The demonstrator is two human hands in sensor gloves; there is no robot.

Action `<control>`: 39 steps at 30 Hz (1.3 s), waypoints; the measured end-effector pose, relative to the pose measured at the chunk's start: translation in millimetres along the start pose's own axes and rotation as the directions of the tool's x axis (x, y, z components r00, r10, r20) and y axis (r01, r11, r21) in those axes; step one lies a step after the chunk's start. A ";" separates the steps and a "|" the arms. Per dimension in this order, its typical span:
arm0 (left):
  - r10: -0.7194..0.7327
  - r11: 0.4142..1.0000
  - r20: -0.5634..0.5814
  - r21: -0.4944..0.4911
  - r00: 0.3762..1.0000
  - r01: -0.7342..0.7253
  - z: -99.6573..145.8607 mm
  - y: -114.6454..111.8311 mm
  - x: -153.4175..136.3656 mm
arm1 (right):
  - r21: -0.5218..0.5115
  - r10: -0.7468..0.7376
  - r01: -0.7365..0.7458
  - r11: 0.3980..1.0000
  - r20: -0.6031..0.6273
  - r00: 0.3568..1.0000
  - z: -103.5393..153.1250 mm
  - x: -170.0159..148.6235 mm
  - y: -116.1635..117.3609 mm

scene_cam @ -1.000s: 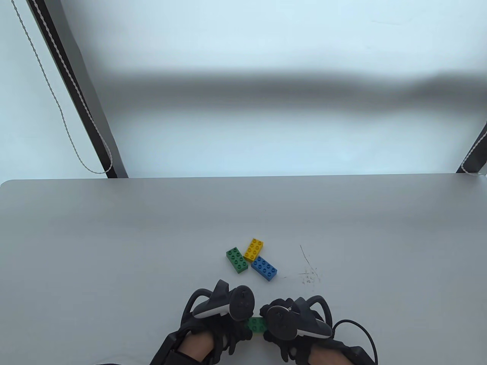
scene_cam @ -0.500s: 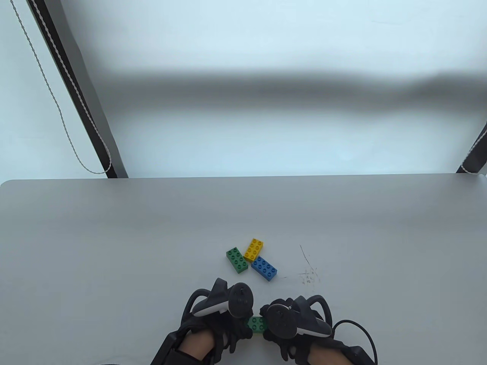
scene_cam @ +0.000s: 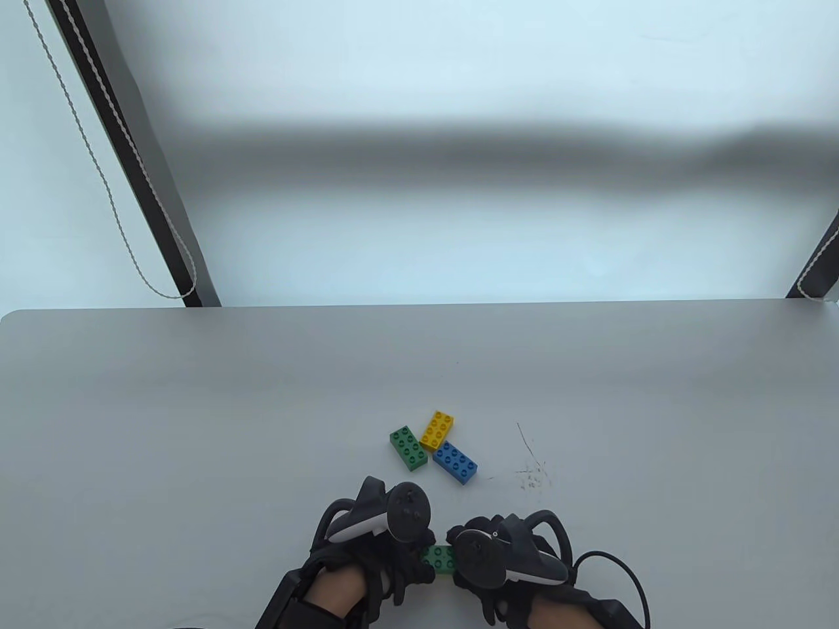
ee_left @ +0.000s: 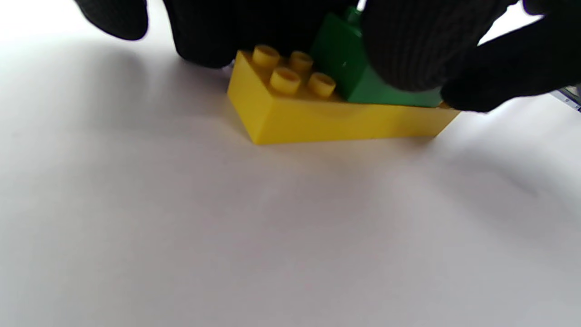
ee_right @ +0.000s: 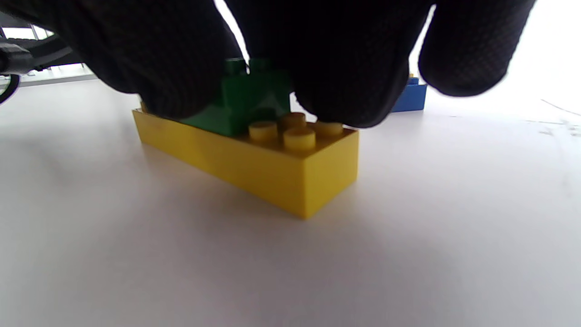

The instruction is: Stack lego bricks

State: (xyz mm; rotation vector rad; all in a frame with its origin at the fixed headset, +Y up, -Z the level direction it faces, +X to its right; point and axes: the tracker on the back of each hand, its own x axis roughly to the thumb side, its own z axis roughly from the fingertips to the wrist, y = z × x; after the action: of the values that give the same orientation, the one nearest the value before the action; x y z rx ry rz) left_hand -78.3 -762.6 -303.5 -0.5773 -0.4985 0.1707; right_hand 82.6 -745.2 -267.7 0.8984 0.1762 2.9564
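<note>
A small green brick point(scene_cam: 439, 558) sits on a long yellow brick between my two hands at the table's near edge. The yellow brick is hidden in the table view. In the left wrist view my left hand point(scene_cam: 403, 567) holds the yellow brick point(ee_left: 336, 120) from behind, with one finger point(ee_left: 408, 50) over the green brick point(ee_left: 352, 75). In the right wrist view my right hand point(scene_cam: 468, 575) presses its fingers point(ee_right: 345, 77) on the green brick point(ee_right: 254, 106) and on the studs of the yellow brick point(ee_right: 254, 163).
Three loose bricks lie together further out on the table: green point(scene_cam: 408, 449), yellow point(scene_cam: 438, 430) and blue point(scene_cam: 455, 462). The blue one also shows in the right wrist view point(ee_right: 411, 97). Pencil marks point(scene_cam: 531, 472) lie to their right. A cable point(scene_cam: 623, 570) trails from my right wrist.
My left hand has tilted slightly, its tracker shifting a little up and left. The right hand and the bricks have stayed almost still.
</note>
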 end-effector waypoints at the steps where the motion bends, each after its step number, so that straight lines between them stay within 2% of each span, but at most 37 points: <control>1: 0.004 1.000 0.001 -0.002 1.000 -0.004 -0.1 -0.2 -0.6 | 0.005 -0.003 0.003 1.000 -0.001 1.000 -0.2 0.1 -0.5; 13: 0.073 0.996 0.001 -0.043 0.997 -0.073 -2.7 -1.7 -7.6 | 0.069 -0.086 0.088 0.994 -0.032 0.996 -2.9 -5.5 -12.8; 18: 0.078 0.996 0.001 -0.051 0.997 -0.078 -3.2 -1.3 -8.0 | 0.050 -0.094 0.096 0.994 -0.040 0.995 -9.6 -12.7 -22.7; 25: 0.087 0.994 -0.001 -0.065 0.996 -0.087 -3.6 -1.2 -8.6 | 0.018 -0.038 0.039 0.999 -0.052 0.998 -43.2 -28.5 -38.8; 29: 0.096 0.992 0.000 -0.079 0.995 -0.096 -4.9 -0.6 -9.4 | 0.022 0.023 -0.022 1.000 -0.051 0.998 -70.5 -38.5 -45.5; 39: 0.107 0.990 0.005 -0.092 0.994 -0.106 -6.5 -0.5 -11.5 | 0.041 0.152 -0.150 0.988 -0.049 0.987 -125.5 -54.1 -43.3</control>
State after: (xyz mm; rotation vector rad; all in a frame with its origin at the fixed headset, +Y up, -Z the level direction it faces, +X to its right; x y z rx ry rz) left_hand -85.1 -769.5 -312.5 -0.6938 -0.4873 0.2532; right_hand 58.1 -718.4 -406.4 0.8769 0.1727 3.1286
